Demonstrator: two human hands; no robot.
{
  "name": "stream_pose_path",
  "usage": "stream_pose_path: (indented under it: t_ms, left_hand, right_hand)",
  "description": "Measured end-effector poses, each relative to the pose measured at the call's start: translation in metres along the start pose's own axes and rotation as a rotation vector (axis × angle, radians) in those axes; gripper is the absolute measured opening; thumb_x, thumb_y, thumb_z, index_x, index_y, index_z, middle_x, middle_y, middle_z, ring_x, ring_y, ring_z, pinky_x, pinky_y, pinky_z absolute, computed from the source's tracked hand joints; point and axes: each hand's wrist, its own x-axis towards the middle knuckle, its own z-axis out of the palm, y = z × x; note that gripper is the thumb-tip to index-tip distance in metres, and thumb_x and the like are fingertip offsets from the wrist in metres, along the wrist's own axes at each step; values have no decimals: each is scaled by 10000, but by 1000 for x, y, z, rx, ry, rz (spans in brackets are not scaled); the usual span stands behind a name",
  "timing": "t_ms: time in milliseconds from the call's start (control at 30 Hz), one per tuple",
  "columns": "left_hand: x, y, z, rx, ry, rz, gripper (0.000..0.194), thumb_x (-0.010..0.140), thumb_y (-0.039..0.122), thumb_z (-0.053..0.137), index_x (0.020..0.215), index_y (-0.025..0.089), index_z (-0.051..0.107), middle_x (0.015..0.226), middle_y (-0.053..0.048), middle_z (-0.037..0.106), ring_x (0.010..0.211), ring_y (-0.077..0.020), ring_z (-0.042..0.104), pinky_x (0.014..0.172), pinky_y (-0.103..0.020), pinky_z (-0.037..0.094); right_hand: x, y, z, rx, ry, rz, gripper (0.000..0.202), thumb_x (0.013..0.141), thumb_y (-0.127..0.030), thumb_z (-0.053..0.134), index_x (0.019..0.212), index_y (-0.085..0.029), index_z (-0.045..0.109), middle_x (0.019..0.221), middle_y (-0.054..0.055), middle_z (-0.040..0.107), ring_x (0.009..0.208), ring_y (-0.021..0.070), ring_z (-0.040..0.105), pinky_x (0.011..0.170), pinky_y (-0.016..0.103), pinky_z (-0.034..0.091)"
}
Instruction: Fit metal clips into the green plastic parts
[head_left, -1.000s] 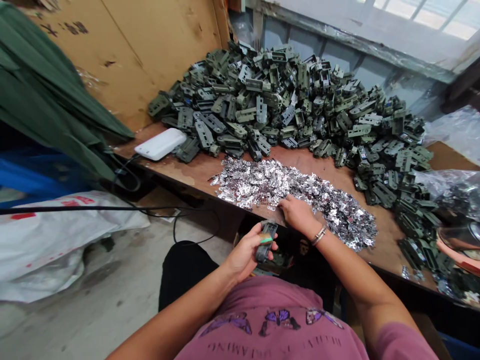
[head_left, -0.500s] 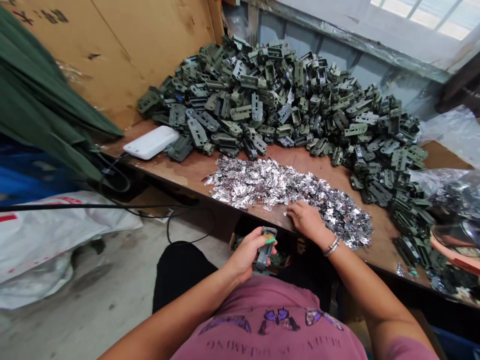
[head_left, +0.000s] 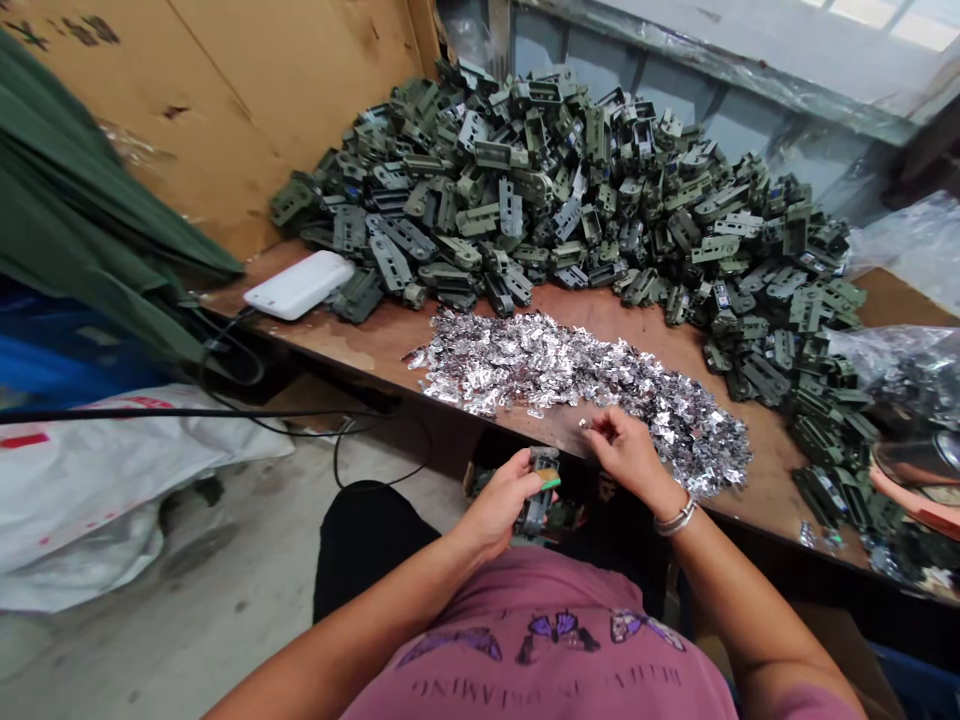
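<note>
My left hand [head_left: 504,505] is wrapped around a dark grey-green slotted housing [head_left: 537,512], held tilted in front of the table edge over my lap. A tan wrap with a green edge [head_left: 549,478] shows at the thumb tip. My right hand [head_left: 624,452] is pinched just above the table's front edge, with a small shiny metal clip [head_left: 583,424] at its fingertips. Right behind that hand spreads a heap of such silver clips [head_left: 517,360]. The palm side of the right hand is hidden.
A large mound of grey-green housings [head_left: 510,205] fills the back of the brown table [head_left: 360,352] and runs down its right side. A white power bank [head_left: 300,285] with a cable lies at left. Plastic bags [head_left: 904,370] and an orange-rimmed container [head_left: 915,505] stand at right.
My right hand has drawn back slightly from the heap's front edge, the small clip moving with its fingertips. My left hand still grips the housing, shifted a little to the right.
</note>
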Motion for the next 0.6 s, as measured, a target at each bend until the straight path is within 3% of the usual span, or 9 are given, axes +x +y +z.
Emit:
stream_pose_path:
  t_ms: [133, 233, 400, 600]
  left_hand:
    - [0, -3, -1, 27, -10, -17, 273, 699, 297, 703, 918, 177, 592, 802, -3, 616, 628, -116, 582, 442, -188, 430]
    - [-2, -4, -2, 27, 0, -14, 280, 692, 298, 714, 916, 176, 597, 815, -4, 625, 634, -118, 588, 440, -189, 427]
    - [-2, -5, 1, 13, -4, -25, 289, 674, 301, 730, 902, 181, 600, 806, 5, 636, 612, -113, 586, 430, -186, 412]
    - [-5, -2, 2, 13, 3, -22, 319, 665, 305, 744, 921, 181, 599, 827, -2, 642, 626, -123, 598, 443, -193, 423]
  right_hand:
    - [3, 23, -15, -167, -53, 39, 246, 777, -216, 685, 1012, -166, 632, 919, 70, 642, 733, 176, 578, 685, 294, 454]
    - [2, 33, -17, -117, -67, 32, 216, 802, -170, 657, 1018, -167, 657, 885, 55, 642, 737, 171, 585, 706, 294, 472]
    - [3, 18, -5, -186, -145, -57, 172, 873, -161, 587, 1010, -185, 688, 971, 72, 660, 880, 186, 616, 801, 295, 473]
    - [9, 4, 3, -429, -239, -28, 179, 940, -229, 524, 884, -166, 683, 910, 95, 671, 795, 199, 623, 696, 285, 448]
